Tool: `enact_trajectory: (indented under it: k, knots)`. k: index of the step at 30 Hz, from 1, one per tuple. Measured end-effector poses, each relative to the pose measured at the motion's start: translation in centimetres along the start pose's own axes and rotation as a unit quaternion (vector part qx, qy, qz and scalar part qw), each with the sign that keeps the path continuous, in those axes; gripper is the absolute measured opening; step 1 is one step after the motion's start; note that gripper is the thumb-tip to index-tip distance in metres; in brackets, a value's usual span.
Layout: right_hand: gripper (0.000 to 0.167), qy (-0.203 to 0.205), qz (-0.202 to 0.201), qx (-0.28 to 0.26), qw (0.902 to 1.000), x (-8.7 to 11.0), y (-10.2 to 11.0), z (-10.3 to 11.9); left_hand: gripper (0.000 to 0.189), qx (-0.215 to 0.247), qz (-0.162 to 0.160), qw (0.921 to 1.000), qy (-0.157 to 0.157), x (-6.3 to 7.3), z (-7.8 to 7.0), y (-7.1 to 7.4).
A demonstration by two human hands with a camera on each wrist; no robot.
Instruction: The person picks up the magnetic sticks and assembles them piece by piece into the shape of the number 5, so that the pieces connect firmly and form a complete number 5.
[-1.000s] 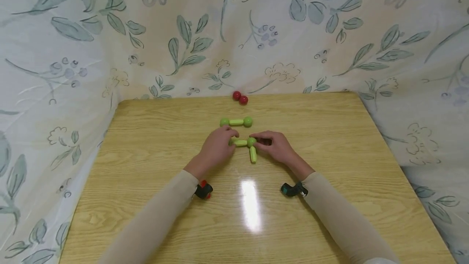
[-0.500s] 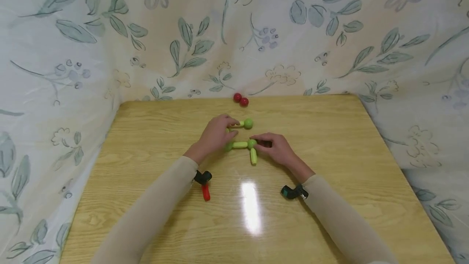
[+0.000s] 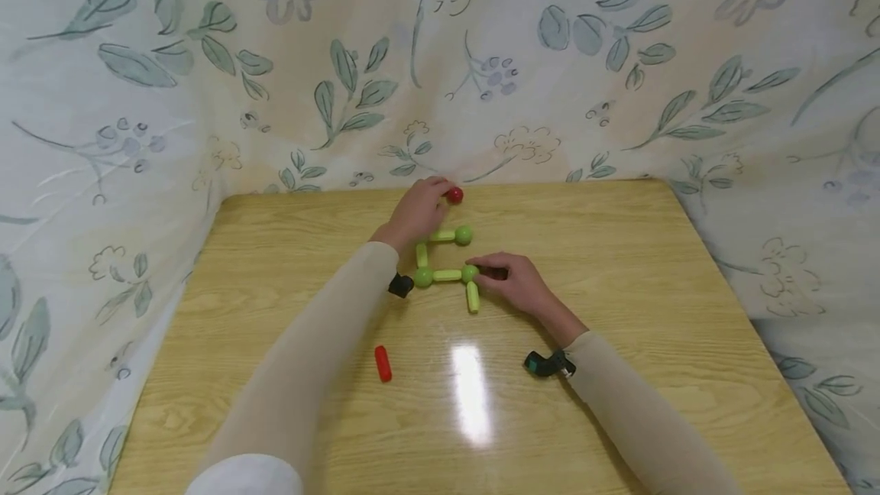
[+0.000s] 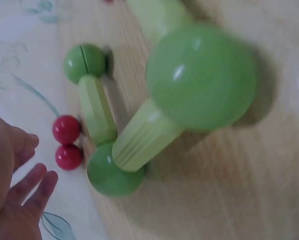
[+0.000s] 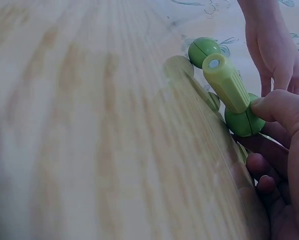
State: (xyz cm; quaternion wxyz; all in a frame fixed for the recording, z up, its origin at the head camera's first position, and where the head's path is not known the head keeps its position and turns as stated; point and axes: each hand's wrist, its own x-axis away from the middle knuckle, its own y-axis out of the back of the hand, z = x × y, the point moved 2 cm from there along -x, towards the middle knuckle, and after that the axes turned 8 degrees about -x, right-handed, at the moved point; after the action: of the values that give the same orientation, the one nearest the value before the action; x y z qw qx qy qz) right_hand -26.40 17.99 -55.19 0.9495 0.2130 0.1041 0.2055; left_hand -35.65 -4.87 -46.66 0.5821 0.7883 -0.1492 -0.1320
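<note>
My right hand [image 3: 516, 279] pinches a green ball [image 5: 245, 120] between thumb and fingers. That ball joins a pale green stick [image 3: 473, 299], pointing toward me, to another stick [image 3: 448, 276] running left. Further along the same zigzag chain come a green ball [image 3: 423, 277], a stick [image 3: 422, 256] pointing away, a ball [image 4: 114, 172] and a far stick ending in a green ball [image 3: 464, 234]. Over the chain's far left corner reaches my left hand [image 3: 419, 208], fingers spread, close to two touching red balls [image 4: 67, 142]. The left wrist view shows a gap between fingertips and balls.
A red stick [image 3: 383, 363] lies apart on the wooden table [image 3: 619, 250], left of a glare patch. Floral cloth [image 3: 536, 98] rises behind the table's back edge, near the red balls.
My left hand first joined the far green piece to the near one at the left, then left it and moved away toward the red balls. The right hand has stayed on its ball.
</note>
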Motion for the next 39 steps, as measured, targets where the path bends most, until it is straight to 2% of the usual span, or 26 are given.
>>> enact_trajectory:
  k: [7,12,15,19,25,29,35,39]
  knots:
    - [0.028,0.008,-0.003,-0.004,1.0,-0.1,-0.5,0.1,0.06,-0.049,0.055,0.9969,-0.028,-1.3,-0.4,-0.2]
    - [0.029,0.018,0.001,-0.006,0.9998,-0.2,-0.8,0.2,0.051,-0.08,0.061,0.9937,-0.049,-1.5,-0.3,-0.5]
    - [0.029,0.016,0.003,0.0,0.9999,-0.2,-0.8,0.2,0.048,-0.088,0.067,0.9929,-0.044,-1.6,-0.1,-0.7]
    - [0.029,0.013,0.002,0.008,0.9999,-0.1,-0.5,0.3,0.049,-0.076,0.076,0.9938,-0.028,-1.7,0.1,-1.0]
    - [0.029,0.019,-0.001,0.004,0.9998,0.0,0.0,0.4,0.041,-0.045,0.053,0.9975,-0.017,-1.6,0.1,-1.2]
    - [0.029,0.017,0.002,-0.002,0.9999,0.0,0.0,0.2,0.031,-0.041,0.041,0.9983,-0.006,-1.6,0.2,-1.6]
    - [0.029,0.013,0.002,-0.006,0.9999,0.0,0.0,0.1,0.027,-0.036,0.026,0.999,0.008,-1.6,0.7,-2.3]
    - [0.028,0.003,0.002,-0.004,1.0,0.0,0.0,-0.1,0.029,0.0,0.012,0.9997,0.02,-1.4,1.3,-2.5]
